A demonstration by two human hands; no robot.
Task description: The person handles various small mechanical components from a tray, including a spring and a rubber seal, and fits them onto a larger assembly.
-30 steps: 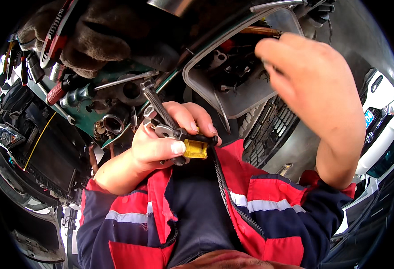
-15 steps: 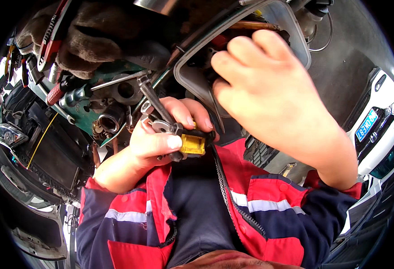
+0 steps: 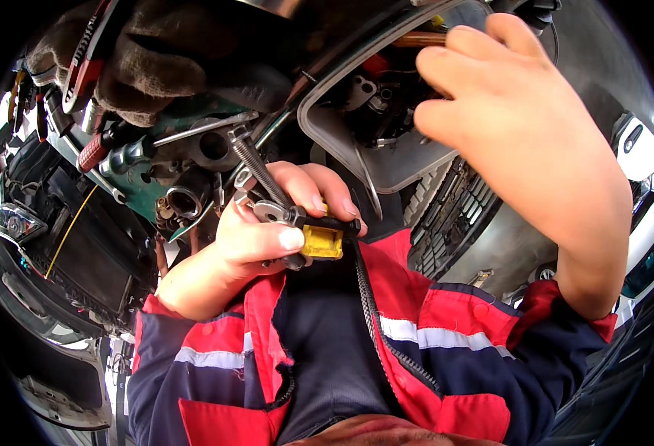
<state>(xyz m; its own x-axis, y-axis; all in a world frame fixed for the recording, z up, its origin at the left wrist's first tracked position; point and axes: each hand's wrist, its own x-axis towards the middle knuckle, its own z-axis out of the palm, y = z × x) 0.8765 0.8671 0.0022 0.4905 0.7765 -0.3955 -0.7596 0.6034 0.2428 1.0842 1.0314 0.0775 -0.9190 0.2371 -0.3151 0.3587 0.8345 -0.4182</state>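
Note:
My left hand [image 3: 249, 234] is closed around a cluster of small hardware in front of my chest. A long threaded bolt [image 3: 260, 167] sticks up from it, beside hex nuts [image 3: 244, 181] and a washer [image 3: 269, 211]. Under my thumb and fingers sits a yellow plastic piece [image 3: 322, 242], with a dark bolt [image 3: 330, 223] across its top. My right hand [image 3: 501, 97] is above the right side of a grey plastic bin [image 3: 306, 111], fingers curled in. Its fingertips are partly hidden, so anything in them does not show. Loose metal parts [image 3: 362, 91] lie in the bin.
On the green bench surface at the left lie a red-and-black-handled screwdriver [image 3: 95, 154], a wrench [image 3: 113, 195], a metal sleeve [image 3: 185, 201] and brown work gloves [image 3: 148, 78]. A car with its headlamp [image 3: 18, 221] stands far left, a white car [image 3: 637, 152] far right.
My right hand has moved up and right across the bin, uncovering metal parts inside it. My left hand keeps its hold, almost unmoved.

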